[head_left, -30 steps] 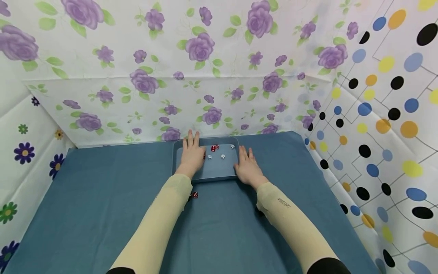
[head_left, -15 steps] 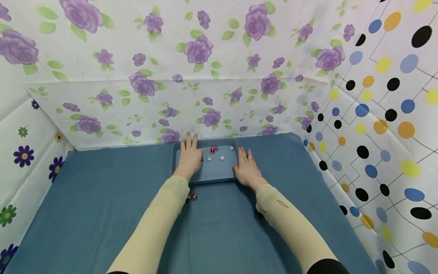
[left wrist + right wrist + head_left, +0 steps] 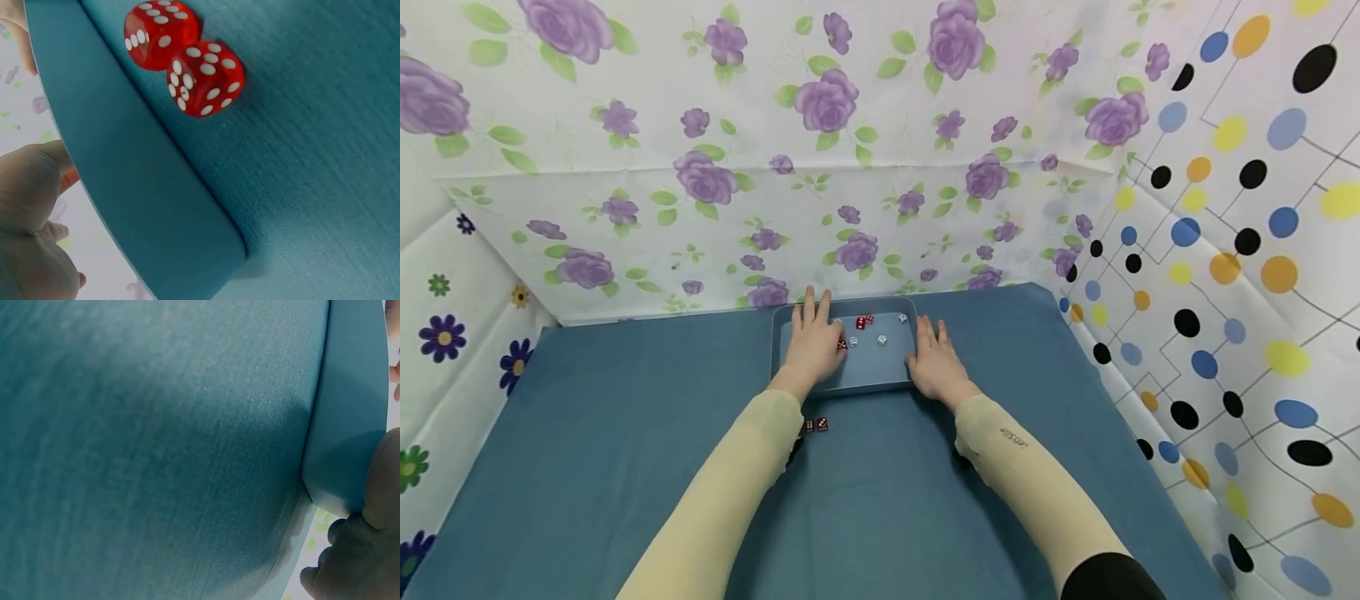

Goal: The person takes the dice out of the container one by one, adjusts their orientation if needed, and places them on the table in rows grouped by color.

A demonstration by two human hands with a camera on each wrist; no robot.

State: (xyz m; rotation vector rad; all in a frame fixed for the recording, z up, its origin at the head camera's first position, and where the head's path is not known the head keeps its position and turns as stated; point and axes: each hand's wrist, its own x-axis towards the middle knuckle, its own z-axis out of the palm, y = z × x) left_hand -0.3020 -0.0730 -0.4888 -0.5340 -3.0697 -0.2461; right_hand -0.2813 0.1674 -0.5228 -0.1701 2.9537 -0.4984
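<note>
A blue-grey rectangular tray (image 3: pixel 868 387) stands against the back wall, with red dice (image 3: pixel 862 322) and white dice (image 3: pixel 882 340) lying in it. My left hand (image 3: pixel 808 346) lies over the tray's left part, fingers straight toward the far rim. Close by its thumb is another red die (image 3: pixel 842 344). Along the right side of the tray, my right hand (image 3: pixel 937 362) has its fingers extended, thumb at the rim. Two red dice (image 3: pixel 206 78) are on the cloth just outside the tray's front wall (image 3: pixel 125 150), near my left sleeve.
Blue cloth (image 3: pixel 880 500) covers the table. A purple-flowered sheet (image 3: pixel 850 192) hangs right behind the tray, and a dotted sheet (image 3: pixel 1225 333) closes off the right side. A white flowered sheet (image 3: pixel 452 375) borders the left.
My left hand and forearm have shifted slightly left, showing more of the dice in front of the tray. The right hand keeps its place beside the tray. The head view has shifted a little.
</note>
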